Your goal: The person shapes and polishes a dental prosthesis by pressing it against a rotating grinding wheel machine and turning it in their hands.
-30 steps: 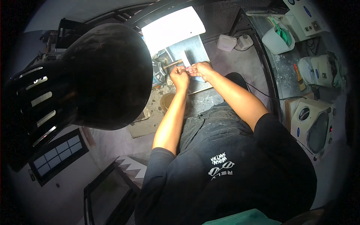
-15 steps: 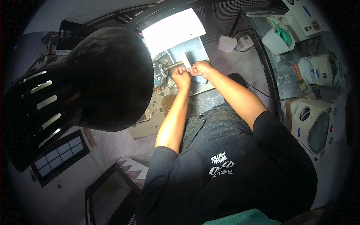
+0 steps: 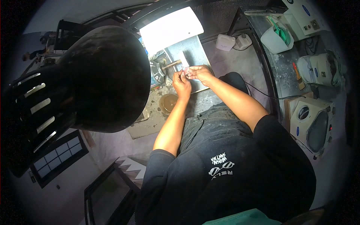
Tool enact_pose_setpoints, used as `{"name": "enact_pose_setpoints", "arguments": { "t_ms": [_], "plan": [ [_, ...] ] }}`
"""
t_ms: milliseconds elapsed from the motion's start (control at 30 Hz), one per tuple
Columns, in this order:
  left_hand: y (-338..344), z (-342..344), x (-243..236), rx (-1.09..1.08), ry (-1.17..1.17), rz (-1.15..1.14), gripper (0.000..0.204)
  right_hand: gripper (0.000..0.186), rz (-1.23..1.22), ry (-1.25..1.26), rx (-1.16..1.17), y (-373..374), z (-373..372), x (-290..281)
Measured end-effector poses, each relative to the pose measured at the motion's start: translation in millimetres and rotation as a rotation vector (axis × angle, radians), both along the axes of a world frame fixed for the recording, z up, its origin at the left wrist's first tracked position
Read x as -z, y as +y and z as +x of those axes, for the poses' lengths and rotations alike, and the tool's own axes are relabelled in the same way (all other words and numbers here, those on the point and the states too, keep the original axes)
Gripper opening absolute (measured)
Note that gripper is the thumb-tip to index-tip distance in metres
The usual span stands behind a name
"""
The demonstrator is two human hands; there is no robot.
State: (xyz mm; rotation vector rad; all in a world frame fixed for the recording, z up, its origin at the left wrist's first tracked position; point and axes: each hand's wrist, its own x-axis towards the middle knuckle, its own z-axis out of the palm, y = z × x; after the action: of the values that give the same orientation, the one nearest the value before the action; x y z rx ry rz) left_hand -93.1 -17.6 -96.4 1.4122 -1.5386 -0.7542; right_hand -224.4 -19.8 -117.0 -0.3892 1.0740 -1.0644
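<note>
My hands point(image 3: 182, 85) pinch a small pinkish piece point(image 3: 186, 70) between fingertips; by the right-hand counter's point(image 3: 268, 62) left edge, a white plastic tub point(image 3: 268, 42) holds a green scoop point(image 3: 282, 34); a round tan bowl point(image 3: 161, 103) contains something brownish.

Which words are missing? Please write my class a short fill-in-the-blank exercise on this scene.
1. A small piece is between the fingers of the left hand and the ____.
2. The black lamp is on the picture's ____ side.
3. The tool in the white tub is coloured ____.

Missing words: right hand; left; green.
</note>
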Motion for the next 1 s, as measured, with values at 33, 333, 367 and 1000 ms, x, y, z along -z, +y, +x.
{"name": "enact_pose_setpoints", "arguments": {
  "t_ms": [33, 333, 367, 1000],
  "plan": [
    [0.4, 0.2, -0.3, 0.004, 0.0, -0.021, 0.006, 0.028, 0.004, 0.013, -0.002, -0.4, 0.1, -0.1],
    [-1.3, -1.6, 4.6, -0.02, 0.108, 0.064, 0.008, 0.023, 0.022, 0.06, 0.022, -2.6, -1.8, -3.5],
    [-1.8, -2.4, 5.1, -0.027, 0.123, 0.088, 0.008, 0.024, 0.035, 0.066, -0.005, -3.9, -3.4, -3.4],
    [18.5, -14.5, -0.2, -0.031, 0.258, 0.118, 0.007, 0.022, 0.067, 0.184, -0.112, -12.2, -13.6, -0.3]
  ]
}}
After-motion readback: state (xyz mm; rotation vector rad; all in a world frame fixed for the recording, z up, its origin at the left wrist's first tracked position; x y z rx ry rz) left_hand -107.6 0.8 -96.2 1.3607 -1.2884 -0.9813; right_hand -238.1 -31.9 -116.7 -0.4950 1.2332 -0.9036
